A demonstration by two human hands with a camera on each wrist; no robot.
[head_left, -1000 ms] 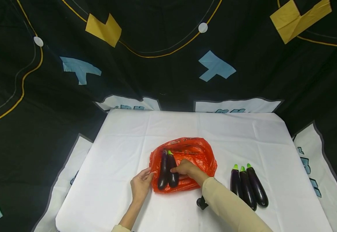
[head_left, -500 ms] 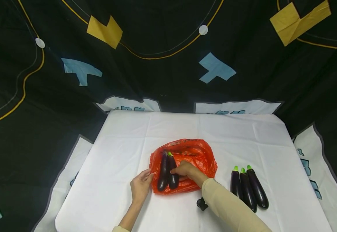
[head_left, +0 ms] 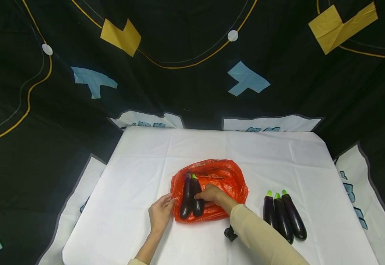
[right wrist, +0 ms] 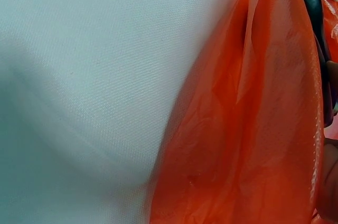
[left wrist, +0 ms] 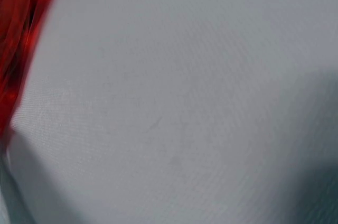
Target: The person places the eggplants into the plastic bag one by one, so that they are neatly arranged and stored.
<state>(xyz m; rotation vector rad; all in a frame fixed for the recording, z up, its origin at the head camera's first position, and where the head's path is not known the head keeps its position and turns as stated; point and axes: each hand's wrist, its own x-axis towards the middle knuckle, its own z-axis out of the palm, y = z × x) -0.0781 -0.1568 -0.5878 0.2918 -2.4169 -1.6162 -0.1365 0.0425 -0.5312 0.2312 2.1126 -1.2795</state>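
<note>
A crinkled red plastic bag lies open-mouthed on the white table, and two dark purple eggplants rest side by side in its left part. My right hand reaches into the bag and grips the right-hand eggplant, the one with a green stem; its thumb lies on top while the other fingers are mostly hidden. Right beside it is the other eggplant. At the bag's left edge, my left hand pinches the plastic between thumb and fingers. The right wrist view has the bag's side close up.
Three more eggplants with green stems lie together to the right of the bag, close to my right sleeve. A small black object shows by that sleeve. A dark curtain hangs behind the white table.
The head view has tipped very slightly, so everything sits a little lower. Both hands, the bag and the eggplants otherwise keep their places.
</note>
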